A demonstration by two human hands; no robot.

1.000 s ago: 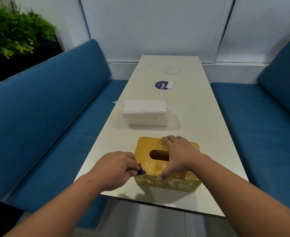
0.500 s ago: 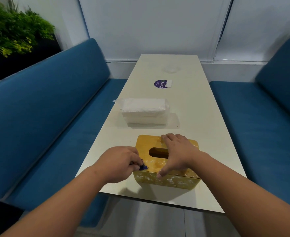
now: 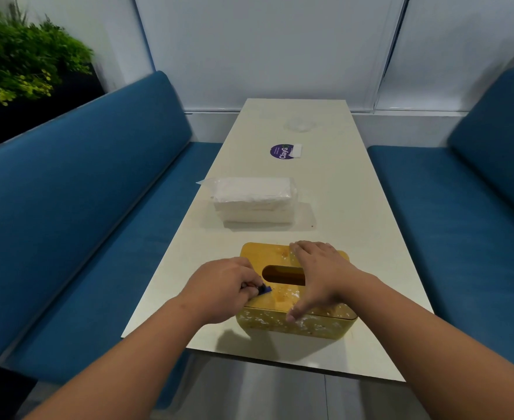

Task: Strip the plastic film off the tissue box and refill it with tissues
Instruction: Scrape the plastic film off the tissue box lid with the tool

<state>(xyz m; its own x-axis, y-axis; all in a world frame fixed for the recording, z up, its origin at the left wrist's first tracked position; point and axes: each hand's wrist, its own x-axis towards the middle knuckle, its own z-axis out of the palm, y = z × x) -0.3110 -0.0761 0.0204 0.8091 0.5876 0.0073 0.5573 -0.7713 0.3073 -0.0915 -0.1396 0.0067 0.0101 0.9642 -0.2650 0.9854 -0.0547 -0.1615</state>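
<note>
At the near end of the long cream counter (image 3: 334, 189) stands the yellow rectangular tissue box (image 3: 283, 294), its flat lid carrying an oval slot and white flecks of residue across the top and the near side. My right hand (image 3: 319, 275) lies spread over the right part of the lid, fingers reaching the far edge and thumb pointing down over the near rim, pressing flat with nothing clasped. My left hand (image 3: 222, 291) is curled at the box's left side, its grip pinching a small blue scraper (image 3: 264, 289) whose tip touches the lid just left of the slot. Farther along the counter, apart from the box, lies the clear-wrapped white pack of tissues (image 3: 254, 199). Beyond it a round purple sticker (image 3: 280, 151) sits on the counter, with a crumpled bit of clear plastic film (image 3: 300, 125) near the far end. Blue cushioned benches (image 3: 77, 213) run along both sides, and a green leafy plant (image 3: 16, 62) fills the far left corner.
</note>
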